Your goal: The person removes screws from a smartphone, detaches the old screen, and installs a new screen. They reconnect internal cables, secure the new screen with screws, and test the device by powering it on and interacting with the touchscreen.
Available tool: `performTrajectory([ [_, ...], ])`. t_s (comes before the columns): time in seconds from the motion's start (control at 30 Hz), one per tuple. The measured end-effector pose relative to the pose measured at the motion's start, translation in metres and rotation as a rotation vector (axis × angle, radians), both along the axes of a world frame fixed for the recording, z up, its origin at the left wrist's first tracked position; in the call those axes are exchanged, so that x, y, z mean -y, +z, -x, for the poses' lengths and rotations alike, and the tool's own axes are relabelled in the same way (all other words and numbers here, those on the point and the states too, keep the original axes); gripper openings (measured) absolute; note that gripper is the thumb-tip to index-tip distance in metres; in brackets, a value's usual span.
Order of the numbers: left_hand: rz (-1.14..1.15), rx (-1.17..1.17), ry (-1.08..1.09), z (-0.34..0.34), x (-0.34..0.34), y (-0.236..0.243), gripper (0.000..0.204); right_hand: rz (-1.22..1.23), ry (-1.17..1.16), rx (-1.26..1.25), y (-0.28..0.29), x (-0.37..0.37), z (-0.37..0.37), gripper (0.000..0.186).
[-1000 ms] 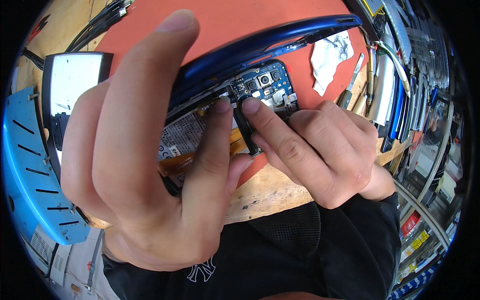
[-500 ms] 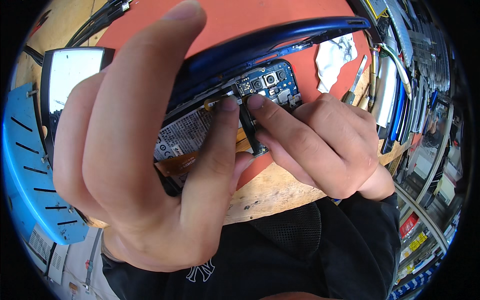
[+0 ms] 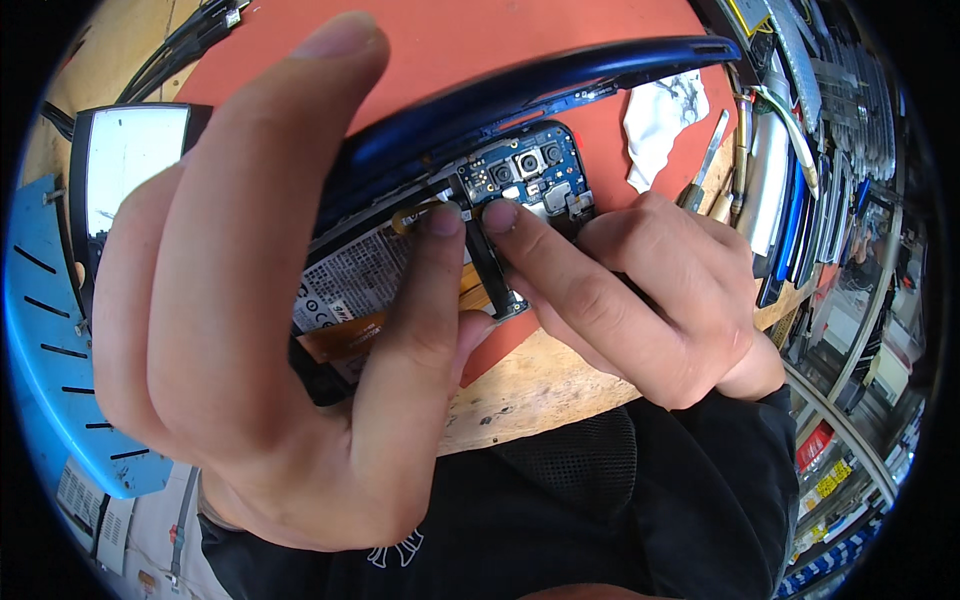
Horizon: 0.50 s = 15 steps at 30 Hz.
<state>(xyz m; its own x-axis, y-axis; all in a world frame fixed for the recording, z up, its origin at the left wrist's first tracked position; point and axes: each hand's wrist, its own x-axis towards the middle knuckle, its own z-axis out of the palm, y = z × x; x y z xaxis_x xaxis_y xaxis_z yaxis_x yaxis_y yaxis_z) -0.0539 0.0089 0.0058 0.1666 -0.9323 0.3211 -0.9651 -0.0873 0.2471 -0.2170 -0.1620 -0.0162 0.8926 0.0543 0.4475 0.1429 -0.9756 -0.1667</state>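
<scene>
Nearest, we note the black shirt [image 3: 700,500] at the lower edge. Above it, the left grip [image 3: 270,350] has one finger raised and a fingertip on the opened phone, by a small ribbon connector; we cannot tell whether it clasps the phone. The right grip [image 3: 650,290] sets a fingertip just beside; its hold, too, we cannot determine. The phone lies beneath both, battery [image 3: 350,275] and blue circuit board [image 3: 565,180] exposed. A blue cover [image 3: 530,80] stands tilted along its far side. Under these we record a red mat [image 3: 480,25] on the wooden bench [image 3: 540,385]. Farther right: white crumpled sheet [image 3: 660,130], thin-bladed knife [image 3: 708,160]. Far left: black cables [image 3: 185,50].
</scene>
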Motion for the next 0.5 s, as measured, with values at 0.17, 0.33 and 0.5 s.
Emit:
performTrajectory([
  [0.17, 0.026, -0.015, -0.013, -0.001, -0.001, -0.004, 0.028, 0.008, -0.012, -0.003, 0.0, 0.0, 0.0, 0.047],
  [0.33, 0.006, -0.039, -0.017, -0.002, -0.001, -0.002, 0.029, -0.081, -0.003, -0.053, 0.005, 0.004, -0.002, 0.04],
  [0.5, 0.018, -0.037, -0.028, -0.004, 0.0, -0.002, 0.029, -0.137, 0.065, -0.106, 0.009, 0.016, -0.006, 0.034],
])
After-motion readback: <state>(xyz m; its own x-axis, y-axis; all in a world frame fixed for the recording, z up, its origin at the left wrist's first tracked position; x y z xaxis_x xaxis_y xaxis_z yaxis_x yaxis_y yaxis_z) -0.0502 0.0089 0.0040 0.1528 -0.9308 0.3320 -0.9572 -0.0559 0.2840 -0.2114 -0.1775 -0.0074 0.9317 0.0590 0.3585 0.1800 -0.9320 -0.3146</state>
